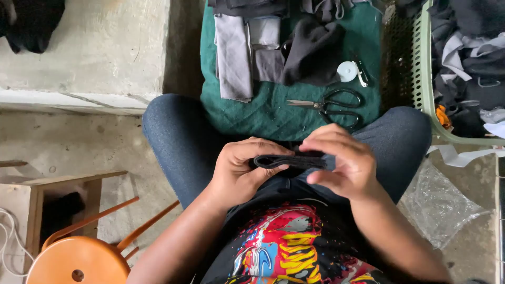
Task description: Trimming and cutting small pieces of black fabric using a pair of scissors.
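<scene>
A folded black fabric strip [291,161] is pinched between both of my hands above my lap. My left hand [242,171] grips its left end with thumb and fingers. My right hand [344,160] holds the right end, fingers curled over it. Just beyond my knees, black-handled scissors [331,104] lie on a green quilted mat [273,113]. Grey cloth pieces [234,55] and a black cloth [310,50] lie further back on the mat, with a small white spool [346,71] beside them.
A pale green plastic basket [423,73] full of dark and grey fabric scraps stands at right. A clear plastic bag [436,202] lies on the concrete floor by my right knee. An orange stool [79,260] and a wooden bench [58,184] are at lower left.
</scene>
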